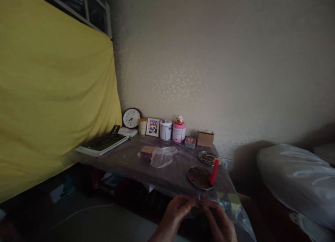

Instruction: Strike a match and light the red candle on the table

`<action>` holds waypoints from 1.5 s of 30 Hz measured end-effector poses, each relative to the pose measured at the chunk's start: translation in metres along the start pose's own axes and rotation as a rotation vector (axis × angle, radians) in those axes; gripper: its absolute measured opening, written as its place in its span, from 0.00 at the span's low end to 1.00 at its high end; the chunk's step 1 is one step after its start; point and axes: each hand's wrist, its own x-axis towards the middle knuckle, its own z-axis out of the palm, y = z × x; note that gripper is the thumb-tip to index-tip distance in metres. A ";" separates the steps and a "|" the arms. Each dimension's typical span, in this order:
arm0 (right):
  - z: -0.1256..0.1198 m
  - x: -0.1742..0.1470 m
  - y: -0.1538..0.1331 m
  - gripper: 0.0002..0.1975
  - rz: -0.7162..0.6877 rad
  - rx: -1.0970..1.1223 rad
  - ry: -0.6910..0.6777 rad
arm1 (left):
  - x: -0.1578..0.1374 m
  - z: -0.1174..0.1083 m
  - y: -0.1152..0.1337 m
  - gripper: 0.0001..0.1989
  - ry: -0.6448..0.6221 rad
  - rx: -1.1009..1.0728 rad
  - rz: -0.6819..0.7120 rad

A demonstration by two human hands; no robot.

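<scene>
In the head view, my left hand [176, 211] and my right hand [219, 218] meet just in front of the table's near edge. Both are closed, with fingertips pinched around something small and thin that is too dark and tiny to name. Just beyond them lies a round metal dish [199, 177] with dark contents, and a red-handled tool [214, 172] leans upright at its right side. Behind it, a second metal dish [206, 157] holds several thin, pale sticks. A stack of brown pieces [148, 152] sits farther left, partly in a clear plastic bag [164, 156].
Along the wall stand a clock [131, 118], a yellowish cup [142, 126], a framed panda picture [153, 127], a white tin [165, 129], a pink tub [179, 133] and a cardboard box [205, 138]. A thick book [103, 144] lies left. Plastic sheeting covers the table [125, 167].
</scene>
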 end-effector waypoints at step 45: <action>0.002 0.003 0.008 0.12 -0.091 -0.057 -0.028 | 0.002 0.001 0.000 0.12 0.016 -0.148 0.052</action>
